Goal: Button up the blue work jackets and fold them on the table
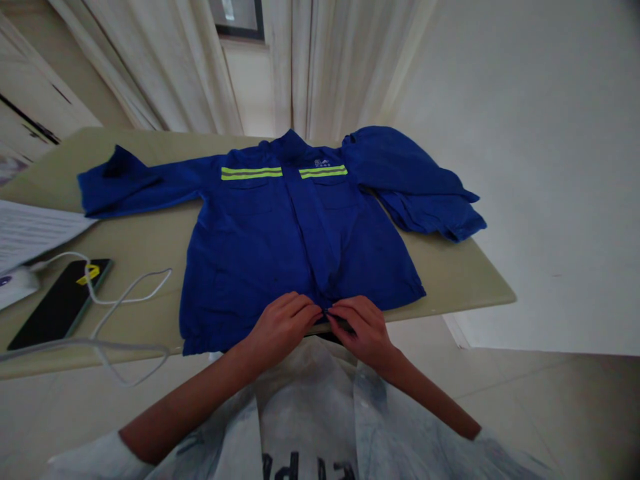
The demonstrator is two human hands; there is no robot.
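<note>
Head view. A blue jacket (240, 247) is lying front-up on the tabletop (165, 243), its collar (291, 148) pointing away from the person, yellow-green stripes (251, 177) running across the chest. Left hand (287, 321) and right hand (365, 331) are meeting at the jacket's near hem, by the bottom of the front opening. Fingers (311, 312) of both are pinching a small dark bit (326, 311) there, possibly the closure's lower end; too small to be sure. Left of the jacket, a dark phone (53, 310) is lying with a white cable (123, 301) looping over and beside it; printed sheets (35, 230) are resting just beyond the phone. Curtains (150, 60) are hanging beyond the jacket.
</note>
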